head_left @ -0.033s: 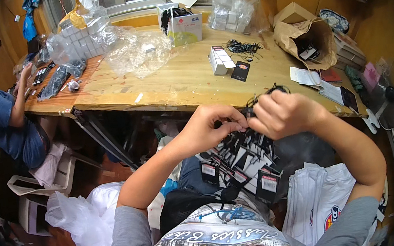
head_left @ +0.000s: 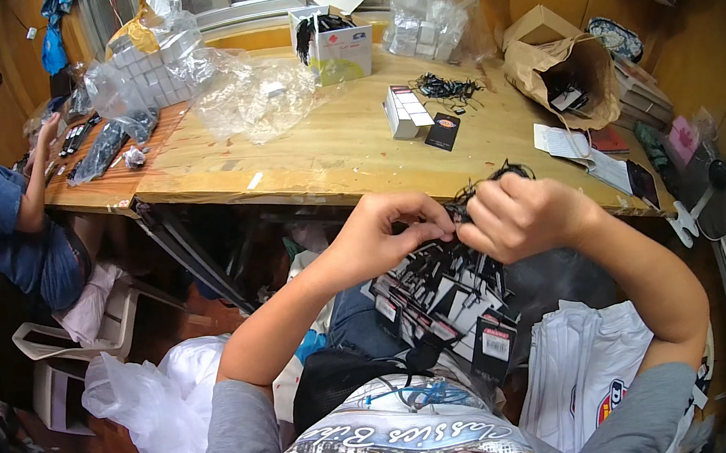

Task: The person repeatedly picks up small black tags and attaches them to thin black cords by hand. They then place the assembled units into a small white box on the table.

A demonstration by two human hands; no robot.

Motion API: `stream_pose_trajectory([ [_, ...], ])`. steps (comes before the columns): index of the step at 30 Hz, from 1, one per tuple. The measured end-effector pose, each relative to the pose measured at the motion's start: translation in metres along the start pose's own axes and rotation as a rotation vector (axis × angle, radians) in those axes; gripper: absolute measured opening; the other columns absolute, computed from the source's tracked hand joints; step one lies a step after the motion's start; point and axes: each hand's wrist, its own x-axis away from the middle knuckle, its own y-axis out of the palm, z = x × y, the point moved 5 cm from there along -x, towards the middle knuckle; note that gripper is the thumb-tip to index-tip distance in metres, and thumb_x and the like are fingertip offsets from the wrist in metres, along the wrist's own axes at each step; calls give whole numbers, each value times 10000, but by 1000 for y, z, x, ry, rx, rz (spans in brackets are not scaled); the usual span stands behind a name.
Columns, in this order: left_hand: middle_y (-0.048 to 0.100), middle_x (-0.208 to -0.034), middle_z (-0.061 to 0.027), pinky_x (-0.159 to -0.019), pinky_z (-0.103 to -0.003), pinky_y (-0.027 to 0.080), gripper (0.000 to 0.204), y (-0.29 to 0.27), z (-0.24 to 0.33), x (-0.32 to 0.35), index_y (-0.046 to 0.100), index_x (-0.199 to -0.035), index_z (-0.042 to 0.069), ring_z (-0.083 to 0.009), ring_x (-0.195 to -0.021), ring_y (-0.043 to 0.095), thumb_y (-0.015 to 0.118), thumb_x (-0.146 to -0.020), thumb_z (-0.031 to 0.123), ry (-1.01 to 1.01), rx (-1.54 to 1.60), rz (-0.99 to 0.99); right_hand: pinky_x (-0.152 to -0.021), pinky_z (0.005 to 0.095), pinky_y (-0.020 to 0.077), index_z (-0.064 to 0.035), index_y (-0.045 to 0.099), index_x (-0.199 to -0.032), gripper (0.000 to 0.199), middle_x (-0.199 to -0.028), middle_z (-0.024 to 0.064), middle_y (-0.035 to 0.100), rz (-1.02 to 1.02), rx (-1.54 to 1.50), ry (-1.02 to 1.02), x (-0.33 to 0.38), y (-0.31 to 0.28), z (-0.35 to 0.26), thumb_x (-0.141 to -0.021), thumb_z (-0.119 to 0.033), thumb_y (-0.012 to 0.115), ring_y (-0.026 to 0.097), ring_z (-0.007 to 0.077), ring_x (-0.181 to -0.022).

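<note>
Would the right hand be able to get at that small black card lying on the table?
Probably yes: the black card lies in the open just beyond the right hand, nothing between, though that hand holds black strings.

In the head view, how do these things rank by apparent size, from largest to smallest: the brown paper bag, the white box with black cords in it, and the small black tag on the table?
1. Brown paper bag.
2. White box, somewhat smaller; it lies farther from the camera, so this ranking is unsure.
3. Black tag, clearly the smallest.
</note>
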Motion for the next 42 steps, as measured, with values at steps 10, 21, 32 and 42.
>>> stream_pose_trajectory([
  [10, 583, -861, -71, -668, -359, 488, 120, 27, -65, 16, 511, -869, 74, -156, -759, 570, 560, -761, 60, -430, 1214, 65, -373, 198, 219, -139, 334, -501, 201, -469, -26, 273, 203, -4, 18, 4, 0, -26, -640, -149, 479, 334, 81, -436],
  [21, 592, -859, -53, -560, -198, 489, 115, 47, -70, 29, 518, -880, 85, -108, -703, 580, 543, -771, 60, -477, 1473, 148, -379, 197, 232, -129, 410, -546, 118, -475, -26, 293, 188, -137, 31, 6, 17, -41, -641, -136, 479, 348, 86, -438],
  [32, 588, -876, -75, -601, -222, 479, 109, 40, -73, 28, 530, -870, 73, -117, -740, 568, 554, -764, 62, -468, 1332, 114, -373, 203, 225, -120, 366, -519, 158, -450, -31, 273, 15, -176, 10, 5, 25, -41, -615, -145, 489, 330, 84, -413],
  [42, 429, -853, -81, -664, -234, 369, 239, 15, -21, 49, 444, -840, 10, -159, -754, 464, 598, -657, -9, 123, -142, 564, -426, 256, 384, -81, 476, -584, 78, -488, 35, 476, -444, -224, 275, -4, 45, -17, -602, -148, 511, 512, 158, -494],
])
